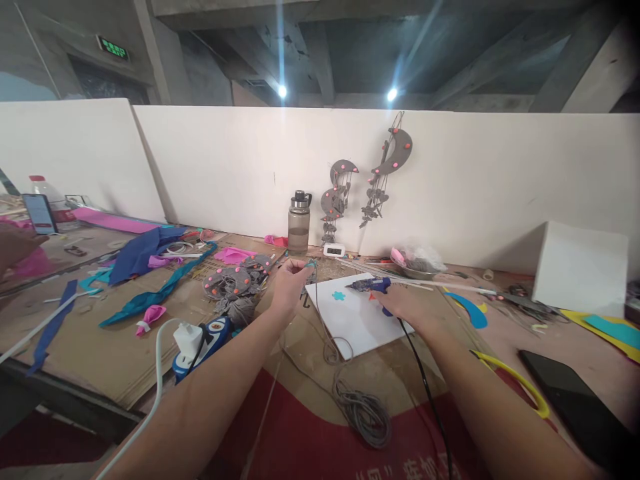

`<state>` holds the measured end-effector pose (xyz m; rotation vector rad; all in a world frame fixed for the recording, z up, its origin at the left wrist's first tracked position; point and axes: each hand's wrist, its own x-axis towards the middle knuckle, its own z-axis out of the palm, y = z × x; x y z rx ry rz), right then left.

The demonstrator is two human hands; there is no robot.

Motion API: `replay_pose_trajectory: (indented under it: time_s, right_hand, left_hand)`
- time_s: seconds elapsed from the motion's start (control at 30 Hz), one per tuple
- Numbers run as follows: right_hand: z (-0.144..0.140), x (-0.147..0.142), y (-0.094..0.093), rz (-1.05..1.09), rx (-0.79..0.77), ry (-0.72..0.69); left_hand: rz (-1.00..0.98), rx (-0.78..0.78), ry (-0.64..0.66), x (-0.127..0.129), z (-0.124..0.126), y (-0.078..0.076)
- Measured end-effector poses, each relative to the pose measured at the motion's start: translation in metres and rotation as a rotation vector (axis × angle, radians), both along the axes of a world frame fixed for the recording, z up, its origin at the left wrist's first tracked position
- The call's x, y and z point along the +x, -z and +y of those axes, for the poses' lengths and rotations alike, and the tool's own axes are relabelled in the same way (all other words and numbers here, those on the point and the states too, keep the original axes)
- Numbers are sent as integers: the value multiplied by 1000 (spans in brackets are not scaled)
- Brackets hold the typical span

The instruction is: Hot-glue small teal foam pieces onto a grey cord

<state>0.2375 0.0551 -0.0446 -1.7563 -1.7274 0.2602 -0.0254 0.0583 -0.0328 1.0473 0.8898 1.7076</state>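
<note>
The right hand point(407, 308) covers the grip of the blue glue gun point(370, 287), so the finger on its trigger cannot be made out. What the left hand point(290, 283) pinches is too small to tell. The black phone point(580, 407) near right is cut by the edge. The green sign point(113, 48) far left is too blurred to read.

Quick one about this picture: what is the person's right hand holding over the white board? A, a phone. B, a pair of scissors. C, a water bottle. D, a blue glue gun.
D: the right hand grips a blue glue gun with a black cord, its nozzle pointing left over the white board near a small teal flower shape.
</note>
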Motion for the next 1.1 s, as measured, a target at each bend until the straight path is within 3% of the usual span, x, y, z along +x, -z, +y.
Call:
replay_pose_trajectory:
  time_s: [0.1,0.2,0.23,0.3,0.43,0.53,0.6,0.83,1.1]
  right_hand:
    - [-3,-6,-4,-228,-112,133]
    - [-14,-26,-17,-186,136,66]
    - [-19,-36,-21,-84,252,-11]
    - [-28,-60,-25,186,314,-184]
    - [-39,-102,-15,716,85,-449]
    - [-41,-116,-5,903,-20,-495]
    - [-41,-115,-4,887,7,-437]
    - [-45,-101,-19,487,272,-272]
    - [-48,-100,-20,355,307,-216]
  left_hand:
    - [12,16,11,1,-1,1]
    - [19,1,39,4,-3,1]
    - [28,-8,53,5,-4,1]
    - [54,-15,79,9,-7,1]
    - [98,36,107,14,-11,4]
    - [126,63,89,16,-13,6]
    - [134,51,65,16,-14,7]
    - [125,7,108,18,-12,12]
    - [184,19,144,22,-19,8]
